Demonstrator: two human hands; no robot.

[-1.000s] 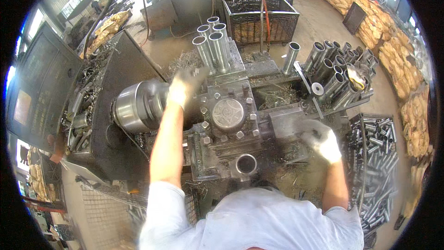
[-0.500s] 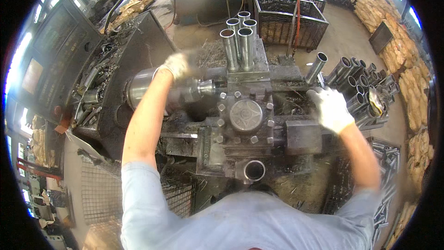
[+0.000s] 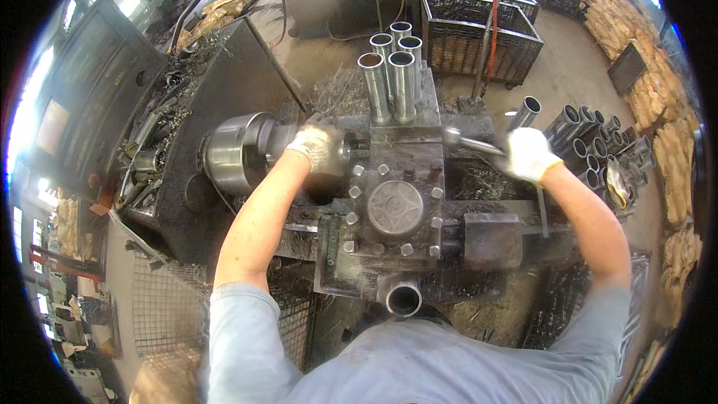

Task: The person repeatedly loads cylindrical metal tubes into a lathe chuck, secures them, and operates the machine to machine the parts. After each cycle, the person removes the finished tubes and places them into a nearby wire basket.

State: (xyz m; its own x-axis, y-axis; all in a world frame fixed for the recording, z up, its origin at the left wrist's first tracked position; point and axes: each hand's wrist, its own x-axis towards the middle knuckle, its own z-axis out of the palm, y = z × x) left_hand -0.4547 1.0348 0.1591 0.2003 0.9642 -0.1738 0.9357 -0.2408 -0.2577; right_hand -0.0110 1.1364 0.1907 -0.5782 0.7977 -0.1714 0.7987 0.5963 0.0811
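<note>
Left hand [image 3: 318, 144]: your gloved left hand rests on the workpiece [image 3: 351, 148] between the chuck and the turret, fingers curled down over it in a grasp.
Right hand [image 3: 529, 153]: your gloved right hand is clenched around the outer end of the lever [image 3: 473, 142], knuckles up.
Lever: a slim metal bar, running from your right fingers leftward to its rounded end at the turret's upper right corner.
Workpiece: a short dark round part, mostly hidden under your left fingers; it lies in line with the chuck on one side and touches the turret's left face on the other. You cannot tell how far it enters the chuck.
Chuck [image 3: 233, 152]: a bright steel cylinder just left of your left fingers, set against a dark sloped guard [image 3: 224, 67].
Turret [image 3: 395, 206]: a square block with a round centre plate and a ring of bolt heads, just right of your left fingers and between both hands.
Upright tubes [image 3: 393, 78]: four shiny steel tubes standing together on the far side of the turret, beyond your left fingertips.
Front tube [image 3: 404, 299]: one open tube end pointing towards your body, below the turret, well apart from both hands.
Tube stack [image 3: 591, 138]: dark tubes piled with open ends up, just beyond your right fingers.
Wire crate [image 3: 482, 34]: a mesh basket on the floor, far past both hands.
Swarf [image 3: 479, 179]: metal shavings scattered over the bed beneath the lever.
</note>
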